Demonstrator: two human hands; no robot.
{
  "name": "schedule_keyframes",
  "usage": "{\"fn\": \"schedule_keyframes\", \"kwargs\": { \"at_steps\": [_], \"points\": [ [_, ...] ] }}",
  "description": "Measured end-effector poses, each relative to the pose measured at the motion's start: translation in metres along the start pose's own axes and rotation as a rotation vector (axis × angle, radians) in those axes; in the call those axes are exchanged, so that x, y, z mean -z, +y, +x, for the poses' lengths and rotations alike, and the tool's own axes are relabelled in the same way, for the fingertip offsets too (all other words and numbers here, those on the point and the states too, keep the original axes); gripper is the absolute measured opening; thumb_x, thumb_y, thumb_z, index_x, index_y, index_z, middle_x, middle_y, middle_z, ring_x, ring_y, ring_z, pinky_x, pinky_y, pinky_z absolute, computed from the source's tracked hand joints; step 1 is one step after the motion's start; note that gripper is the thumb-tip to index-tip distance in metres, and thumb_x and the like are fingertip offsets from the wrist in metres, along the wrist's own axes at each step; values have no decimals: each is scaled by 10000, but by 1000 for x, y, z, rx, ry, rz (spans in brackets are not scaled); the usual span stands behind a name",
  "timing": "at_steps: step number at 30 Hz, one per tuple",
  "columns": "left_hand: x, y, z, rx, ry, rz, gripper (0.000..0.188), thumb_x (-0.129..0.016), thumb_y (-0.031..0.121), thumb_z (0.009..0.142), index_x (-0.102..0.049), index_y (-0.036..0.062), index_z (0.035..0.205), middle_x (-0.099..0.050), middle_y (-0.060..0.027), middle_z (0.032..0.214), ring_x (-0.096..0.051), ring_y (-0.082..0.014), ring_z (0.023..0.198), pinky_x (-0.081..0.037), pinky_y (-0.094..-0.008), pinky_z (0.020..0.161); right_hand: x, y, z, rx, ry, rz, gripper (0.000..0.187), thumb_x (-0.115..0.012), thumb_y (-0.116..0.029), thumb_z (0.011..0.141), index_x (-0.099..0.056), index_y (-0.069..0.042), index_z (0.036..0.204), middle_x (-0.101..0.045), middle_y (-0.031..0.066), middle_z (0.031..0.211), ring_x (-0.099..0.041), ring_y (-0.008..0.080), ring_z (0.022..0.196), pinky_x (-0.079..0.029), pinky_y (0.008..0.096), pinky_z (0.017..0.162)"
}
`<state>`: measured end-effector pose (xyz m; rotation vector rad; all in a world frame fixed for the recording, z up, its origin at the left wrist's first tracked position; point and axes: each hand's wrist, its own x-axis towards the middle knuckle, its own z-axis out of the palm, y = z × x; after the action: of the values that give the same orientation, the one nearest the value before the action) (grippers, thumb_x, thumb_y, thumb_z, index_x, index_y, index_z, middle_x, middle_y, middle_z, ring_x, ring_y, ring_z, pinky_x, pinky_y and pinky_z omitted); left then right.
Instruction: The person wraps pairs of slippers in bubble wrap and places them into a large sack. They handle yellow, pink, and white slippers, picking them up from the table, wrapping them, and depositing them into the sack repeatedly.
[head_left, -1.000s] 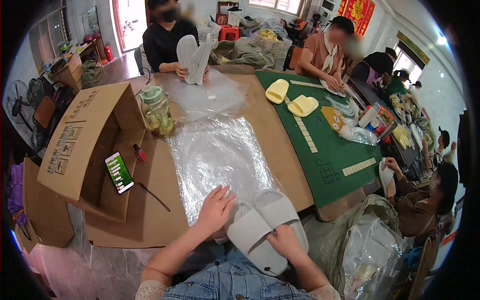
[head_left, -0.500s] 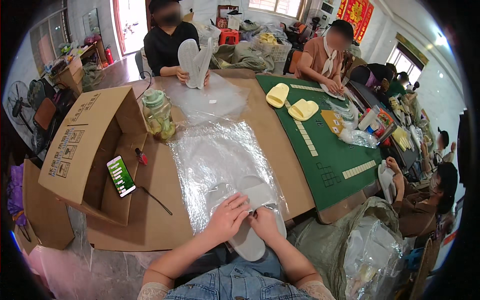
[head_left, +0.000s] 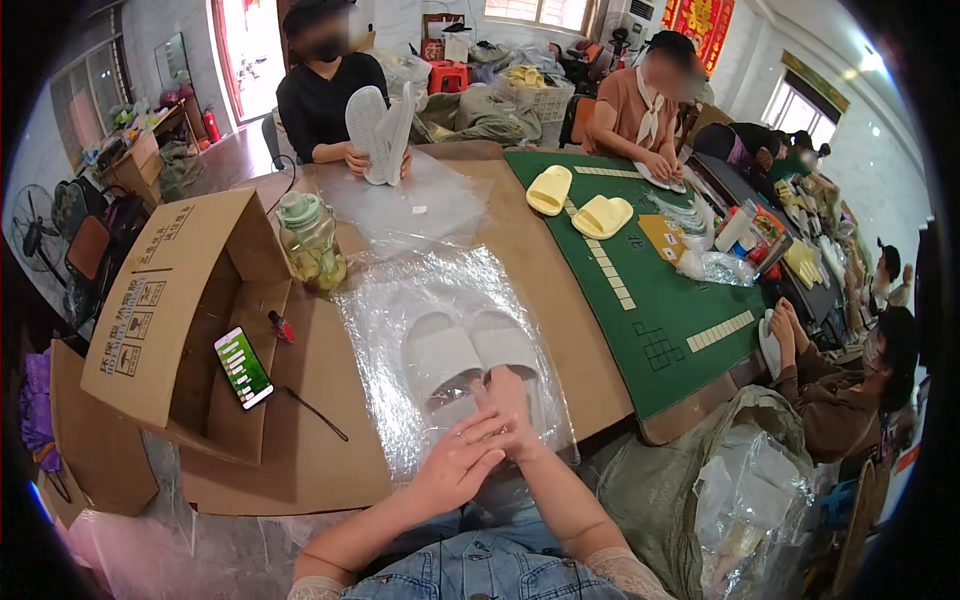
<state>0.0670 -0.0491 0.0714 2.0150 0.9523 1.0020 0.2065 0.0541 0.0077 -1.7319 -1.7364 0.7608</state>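
A pair of pale grey slide slippers [head_left: 437, 356] lies side by side within a clear plastic bag [head_left: 385, 300], straps facing away from me. My right hand [head_left: 508, 412] reaches in through the near side of the bag, its fingers pressed together at the slippers between the straps. The fingertips are partly hidden there. My left hand [head_left: 466, 456] rests across my right wrist with its fingers stretched out, close to the bag's near edge. The slippers' heel ends are partly covered by my hands.
To the left stand a cardboard box [head_left: 135, 320], a phone [head_left: 243, 368] and a jar [head_left: 312, 245]. Yellow slippers [head_left: 602, 216] lie on a green board [head_left: 640, 310] at right. A sack [head_left: 660, 490] sits at lower right. Across the table, a person holds light slippers [head_left: 380, 135].
The grey slippers have slid forward, away from my body and deeper into the clear bag. My right hand has moved forward with them; my left hand now lies over my right wrist.
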Motion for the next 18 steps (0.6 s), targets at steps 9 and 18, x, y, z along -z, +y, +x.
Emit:
{"fn": "schedule_keyframes", "kwargs": {
  "at_steps": [9,18],
  "points": [
    [49,-30,-1,94,150,258,404,-662,285,932,-646,81,1279,-491,-173,1474,-448,-398,1353,-377,-468,1114,20,21,-50,431,88,79,463,-771,-183,844,-602,16,1227,-623,170,1047,-621,330,948,-517,408,812],
    [53,-109,3,176,172,456,621,-725,375,877,-543,139,1420,-374,-204,1554,-338,-438,1424,-327,-495,1157,142,-30,-101,547,-488,719,115,-751,-5,762,-720,41,863,-713,136,805,-665,216,697,-500,280,635]
  ]
}}
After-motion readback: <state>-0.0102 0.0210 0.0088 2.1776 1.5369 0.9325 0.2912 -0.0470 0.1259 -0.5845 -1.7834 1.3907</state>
